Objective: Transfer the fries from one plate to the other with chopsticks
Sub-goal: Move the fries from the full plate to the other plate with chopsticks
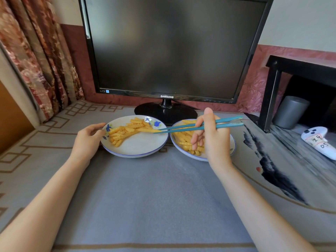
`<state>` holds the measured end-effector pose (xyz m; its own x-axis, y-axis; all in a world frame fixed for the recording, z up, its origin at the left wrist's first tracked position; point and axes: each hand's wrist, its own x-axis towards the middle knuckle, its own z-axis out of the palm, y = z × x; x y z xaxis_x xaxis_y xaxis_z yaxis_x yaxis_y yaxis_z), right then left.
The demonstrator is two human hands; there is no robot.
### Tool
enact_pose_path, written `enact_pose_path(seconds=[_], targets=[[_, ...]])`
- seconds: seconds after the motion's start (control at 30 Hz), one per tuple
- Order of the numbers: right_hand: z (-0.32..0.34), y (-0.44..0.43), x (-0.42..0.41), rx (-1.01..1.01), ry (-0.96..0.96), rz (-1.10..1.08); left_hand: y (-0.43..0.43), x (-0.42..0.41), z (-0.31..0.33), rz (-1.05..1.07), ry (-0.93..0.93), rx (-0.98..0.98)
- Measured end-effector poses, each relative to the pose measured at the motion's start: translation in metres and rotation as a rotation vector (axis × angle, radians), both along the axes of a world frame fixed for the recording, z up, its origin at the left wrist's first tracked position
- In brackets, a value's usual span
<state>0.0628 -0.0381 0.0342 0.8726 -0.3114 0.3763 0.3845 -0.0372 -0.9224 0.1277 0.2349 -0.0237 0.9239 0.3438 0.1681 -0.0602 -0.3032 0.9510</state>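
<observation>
Two white plates with blue rims stand side by side on the grey cloth. The left plate (pixel 138 148) carries a pile of crinkle fries (pixel 125 131) along its far side. The right plate (pixel 183 152) holds more fries (pixel 185 140), partly hidden behind my right hand (pixel 212 137). That hand is shut on a pair of teal chopsticks (pixel 189 126), whose tips reach left over the left plate and pinch one fry (pixel 148 130). My left hand (pixel 89 139) grips the left plate's left rim.
A black Samsung monitor (pixel 169 50) on a round stand (pixel 165 111) rises right behind the plates. A patterned curtain (pixel 36 57) hangs at the left. At the right are a dark shelf (pixel 300 70), a grey cylinder (pixel 291 111) and a white controller (pixel 320 140).
</observation>
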Motion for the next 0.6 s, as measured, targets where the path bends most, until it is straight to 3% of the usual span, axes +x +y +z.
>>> enact_pose_path(seconds=[0.2,0.6], targets=[[0.008,-0.024,-0.009,0.021,-0.010,-0.095,-0.001,0.000,0.000,0.025,-0.014,0.012],[0.009,-0.006,-0.004,-0.081,0.040,0.058,-0.001,0.000,0.000,0.030,-0.004,0.004]])
